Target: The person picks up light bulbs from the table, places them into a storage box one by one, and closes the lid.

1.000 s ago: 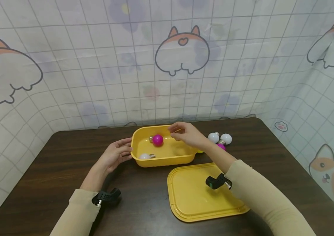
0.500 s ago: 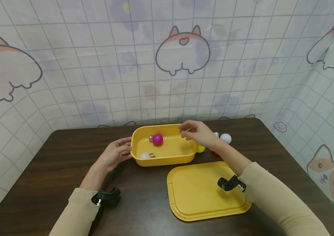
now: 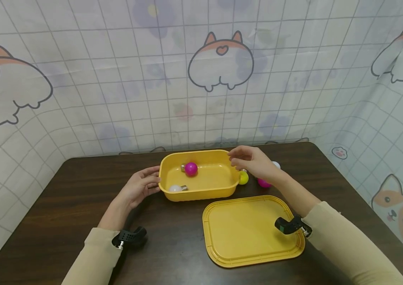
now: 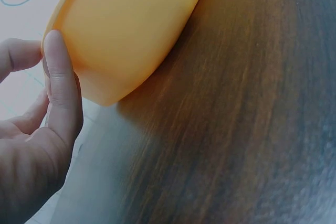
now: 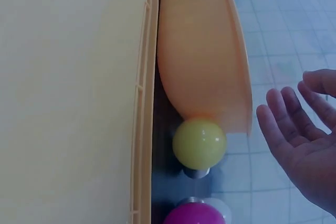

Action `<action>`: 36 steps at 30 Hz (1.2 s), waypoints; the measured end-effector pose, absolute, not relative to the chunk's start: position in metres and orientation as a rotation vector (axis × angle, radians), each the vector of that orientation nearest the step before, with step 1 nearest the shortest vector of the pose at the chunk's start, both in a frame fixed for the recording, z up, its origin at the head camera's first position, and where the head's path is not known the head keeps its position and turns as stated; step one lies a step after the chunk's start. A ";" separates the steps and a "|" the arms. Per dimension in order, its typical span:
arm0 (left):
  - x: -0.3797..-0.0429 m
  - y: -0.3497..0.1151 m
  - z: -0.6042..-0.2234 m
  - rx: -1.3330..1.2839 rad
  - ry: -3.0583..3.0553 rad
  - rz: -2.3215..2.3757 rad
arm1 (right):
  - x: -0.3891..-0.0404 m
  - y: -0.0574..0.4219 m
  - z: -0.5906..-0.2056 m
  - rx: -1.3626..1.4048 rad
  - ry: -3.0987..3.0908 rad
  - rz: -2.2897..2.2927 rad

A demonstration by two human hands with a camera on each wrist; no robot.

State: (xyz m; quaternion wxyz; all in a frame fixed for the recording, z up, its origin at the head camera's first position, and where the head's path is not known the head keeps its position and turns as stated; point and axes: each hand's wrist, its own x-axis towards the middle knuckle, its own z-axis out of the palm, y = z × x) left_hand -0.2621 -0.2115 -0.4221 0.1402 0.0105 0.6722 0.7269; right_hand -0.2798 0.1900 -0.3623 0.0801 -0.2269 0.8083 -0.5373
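Note:
A yellow plastic box (image 3: 201, 193) stands at the back of the table. Inside it lie a magenta light bulb (image 3: 191, 169) and a white light bulb (image 3: 175, 189). My left hand (image 3: 139, 187) touches the box's left end with its fingertips, fingers fairly straight. The left wrist view puts the thumb against the outer wall near the rim. Over the box's right end hovers my right hand (image 3: 252, 161), fingers loosely bent and holding nothing. Below it, a yellow bulb (image 5: 199, 144) sits right beside the box's right end. Another magenta bulb (image 5: 194, 214) lies further right.
In front of the box, a flat yellow lid (image 3: 251, 233) rests on the dark wooden table (image 3: 158, 245). A white bulb (image 3: 276, 164) is partly hidden behind my right hand. A patterned cloth (image 3: 222, 114) hangs behind the table.
My right hand has moved right, from over the box's interior to its right end, uncovering the yellow bulb. The left hand stays at the left end; both bulbs in the box lie unmoved.

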 end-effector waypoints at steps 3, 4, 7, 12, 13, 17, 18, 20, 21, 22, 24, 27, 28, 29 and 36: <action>-0.262 -0.212 -0.422 0.025 1.943 2.096 | -0.279 0.197 -0.363 -0.666 2.419 -1.609; -0.262 -0.212 -0.422 0.024 1.944 2.094 | -0.279 0.200 -0.364 -0.664 2.420 -1.609; -0.262 -0.212 -0.422 0.027 1.940 2.098 | -0.278 0.207 -0.366 -0.654 2.435 -1.604; -0.262 -0.211 -0.422 0.025 1.933 2.101 | -0.276 0.221 -0.370 -0.621 2.483 -1.595; -0.262 -0.211 -0.422 0.023 1.933 2.100 | -0.275 0.223 -0.371 -0.613 2.489 -1.598; -0.262 -0.211 -0.421 0.015 1.933 2.098 | -0.273 0.232 -0.373 -0.579 2.497 -1.618; -0.262 -0.211 -0.421 0.014 1.933 2.099 | -0.273 0.234 -0.373 -0.571 2.499 -1.620; -0.262 -0.211 -0.421 0.015 1.934 2.100 | -0.272 0.238 -0.374 -0.553 2.503 -1.627; -0.262 -0.211 -0.421 0.015 1.934 2.100 | -0.271 0.240 -0.374 -0.545 2.499 -1.635; -0.262 -0.211 -0.421 0.013 1.934 2.101 | -0.270 0.242 -0.374 -0.540 2.501 -1.637; -0.263 -0.211 -0.421 0.010 1.935 2.102 | -0.269 0.246 -0.374 -0.527 2.497 -1.649; -0.263 -0.211 -0.421 0.009 1.933 2.103 | -0.268 0.253 -0.375 -0.506 2.504 -1.660; -0.263 -0.211 -0.421 0.009 1.931 2.104 | -0.267 0.255 -0.375 -0.500 2.511 -1.661; -0.263 -0.211 -0.421 0.009 1.930 2.105 | -0.268 0.257 -0.376 -0.494 2.514 -1.664; -0.263 -0.212 -0.421 0.003 1.923 2.108 | -0.269 0.272 -0.380 -0.462 2.517 -1.716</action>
